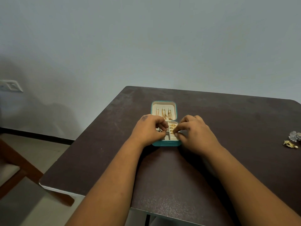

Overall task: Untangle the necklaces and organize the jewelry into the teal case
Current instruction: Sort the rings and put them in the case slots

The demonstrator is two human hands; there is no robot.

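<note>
a teal jewelry case (166, 143) lies open on the dark brown bench (228, 128), near its middle, with the lid (163, 104) folded flat away from the person. three gold chains (165, 114) hang side by side from small hooks on the cream lining of the lid. the tray half nearest the person is split into small cream compartments, and gold rings (172, 126) sit in the ring rolls on its right side.

both hands work over the tray. the left hand (148, 129) has its fingers curled, the tips down in the left compartments; whether its grip holds anything cannot be told. the right hand (195, 132) pinches a small gold piece (175, 131) between thumb and forefinger, right at the ring rolls.

well off to the right on the bench, near the frame edge, lie a gold earring with a pearl (290, 144) and, just behind it, a silvery flower-shaped piece (294, 136).

left of the bench stands a wooden chair (14, 165), and a wall socket (11, 85) is set in the grey wall.
</note>
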